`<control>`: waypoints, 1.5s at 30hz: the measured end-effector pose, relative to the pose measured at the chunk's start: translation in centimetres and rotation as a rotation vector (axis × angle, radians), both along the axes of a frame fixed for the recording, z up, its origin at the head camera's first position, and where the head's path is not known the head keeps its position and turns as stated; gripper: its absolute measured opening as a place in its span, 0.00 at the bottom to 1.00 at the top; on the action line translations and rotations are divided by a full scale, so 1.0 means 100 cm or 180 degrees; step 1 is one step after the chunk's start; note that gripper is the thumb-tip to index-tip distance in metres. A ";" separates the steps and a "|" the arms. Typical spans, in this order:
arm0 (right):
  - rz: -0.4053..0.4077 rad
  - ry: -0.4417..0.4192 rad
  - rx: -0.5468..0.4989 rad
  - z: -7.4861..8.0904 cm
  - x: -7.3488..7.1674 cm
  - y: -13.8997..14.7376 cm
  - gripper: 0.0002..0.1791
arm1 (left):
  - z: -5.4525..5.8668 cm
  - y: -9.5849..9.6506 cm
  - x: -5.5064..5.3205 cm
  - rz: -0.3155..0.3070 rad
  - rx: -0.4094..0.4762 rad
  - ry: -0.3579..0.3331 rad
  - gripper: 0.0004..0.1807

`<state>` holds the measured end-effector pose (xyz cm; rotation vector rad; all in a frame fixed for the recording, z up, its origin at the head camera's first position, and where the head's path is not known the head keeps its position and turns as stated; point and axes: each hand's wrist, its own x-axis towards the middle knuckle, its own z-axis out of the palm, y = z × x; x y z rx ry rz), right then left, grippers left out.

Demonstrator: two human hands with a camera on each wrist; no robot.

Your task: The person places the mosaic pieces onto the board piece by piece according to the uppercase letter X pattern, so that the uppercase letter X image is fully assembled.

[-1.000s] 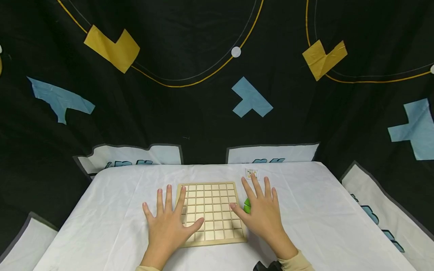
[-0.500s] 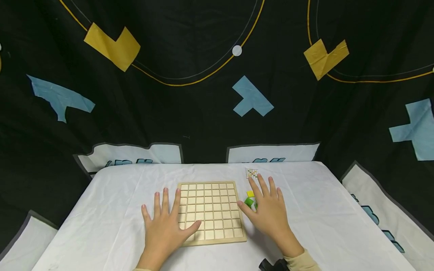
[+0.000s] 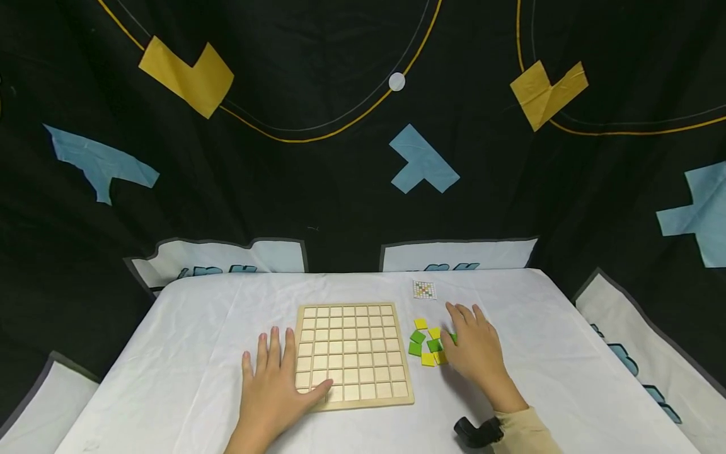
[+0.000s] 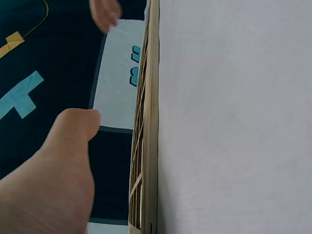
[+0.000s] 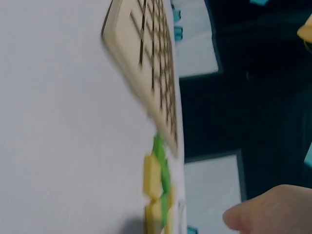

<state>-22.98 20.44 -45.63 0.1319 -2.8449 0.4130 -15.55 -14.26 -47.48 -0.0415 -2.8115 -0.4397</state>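
Observation:
A square wooden grid board (image 3: pixel 350 355) with many pale cells lies on the white table. My left hand (image 3: pixel 272 384) is at its left edge, fingers spread, with the thumb over the lower left cells. The left thumb (image 4: pixel 73 141) stands apart from the board's side in the left wrist view. Right of the board lie several yellow tiles (image 3: pixel 428 359) and green tiles (image 3: pixel 416 337). My right hand (image 3: pixel 476 350) is over the right side of this group, fingers loosely bent, holding nothing visible. It partly hides a green tile. The right thumb (image 5: pixel 263 214) is clear of the tiles in the right wrist view.
A small printed grid card (image 3: pixel 424 290) with coloured squares lies behind the tiles. A black device (image 3: pixel 478 433) sits at my right wrist. White cloth covers the table (image 3: pixel 187 353), and a dark patterned curtain (image 3: pixel 340 208) hangs behind it.
My right hand has moved to the right, away from the board, uncovering the yellow and green tiles. The left hand has shifted slightly down, its fingers closer together.

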 end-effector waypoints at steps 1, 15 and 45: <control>-0.0008 -0.0031 0.0017 -0.002 -0.002 0.004 0.32 | -0.002 0.000 0.000 -0.0011 0.0012 0.0006 0.67; 0.0075 -0.0465 0.0089 -0.022 -0.016 0.025 0.21 | -0.027 0.001 0.004 -0.0231 0.0220 -0.0130 0.71; 0.0171 -0.0513 -0.0659 -0.031 -0.028 0.031 0.06 | -0.030 0.002 0.008 -0.0323 0.0302 -0.0349 0.76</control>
